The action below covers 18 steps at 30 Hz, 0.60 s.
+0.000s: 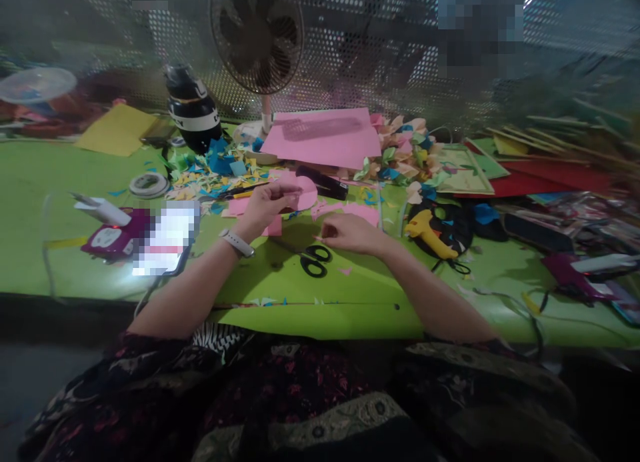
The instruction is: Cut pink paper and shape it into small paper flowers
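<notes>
My left hand (273, 205), with a pale watch on the wrist, pinches a rounded piece of pink paper (309, 194) above the green table. Lower and to the right, my right hand (353, 233) has its fingers drawn together at the tips. A tiny pink bit shows at those fingertips, too small to name surely. Just below the right hand lie scissors (315, 261) with black handles, their blades toward the left. More cut pink paper (363, 214) lies behind the right hand. A black stapler (323, 182) rests beyond the rounded piece.
A large pink sheet (320, 135) and folded paper flowers (407, 145) lie at the back, near a fan (257, 35) and a black bottle (193, 112). Paper scraps (220, 169) heap on the left. A lit phone (167, 239) stands left; a yellow glue gun (430, 232) lies right.
</notes>
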Tool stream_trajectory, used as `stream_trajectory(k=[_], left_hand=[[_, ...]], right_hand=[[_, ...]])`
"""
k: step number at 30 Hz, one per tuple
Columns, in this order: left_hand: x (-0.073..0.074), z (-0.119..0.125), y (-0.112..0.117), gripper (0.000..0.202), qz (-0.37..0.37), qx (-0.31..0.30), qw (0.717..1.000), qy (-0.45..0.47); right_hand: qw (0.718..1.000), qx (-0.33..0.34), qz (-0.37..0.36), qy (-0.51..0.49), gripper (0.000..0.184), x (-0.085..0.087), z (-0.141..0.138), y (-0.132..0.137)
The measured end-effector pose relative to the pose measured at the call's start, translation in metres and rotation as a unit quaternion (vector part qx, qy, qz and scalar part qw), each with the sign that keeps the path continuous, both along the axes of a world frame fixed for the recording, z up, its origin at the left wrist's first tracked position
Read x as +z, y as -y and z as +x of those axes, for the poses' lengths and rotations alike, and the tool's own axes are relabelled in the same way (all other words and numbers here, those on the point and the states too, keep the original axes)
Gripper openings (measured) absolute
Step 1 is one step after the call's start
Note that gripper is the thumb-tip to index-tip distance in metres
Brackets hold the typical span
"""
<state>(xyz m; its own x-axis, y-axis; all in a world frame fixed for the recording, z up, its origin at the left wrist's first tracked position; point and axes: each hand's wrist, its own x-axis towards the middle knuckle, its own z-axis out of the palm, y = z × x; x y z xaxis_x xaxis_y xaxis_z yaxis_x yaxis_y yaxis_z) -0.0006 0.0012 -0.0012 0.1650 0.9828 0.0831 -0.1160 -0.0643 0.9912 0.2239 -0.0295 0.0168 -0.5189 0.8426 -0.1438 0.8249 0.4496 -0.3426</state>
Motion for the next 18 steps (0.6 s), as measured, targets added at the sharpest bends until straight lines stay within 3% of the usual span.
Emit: stream_trajectory(k=[5,11,18], left_hand=[[-0.002,0.001,0.0,0.029,0.012,-0.008,1.0,-0.017],[-0.002,0.001,0.002,0.036,0.028,-0.02,0.999,0.005],[-0.004,0.0,0.001,0.035,0.032,-0.013,0.999,0.003]], right_hand=[[0.995,-0.027,0.016,-0.097,0.009,0.016,0.014,0.0],[0.973,-0.14,0.064,-0.169,0.017,0.049,0.055,-0.005],[0.972,-0.171,0.088,-0.138,0.017,0.05,0.089,-0.015]])
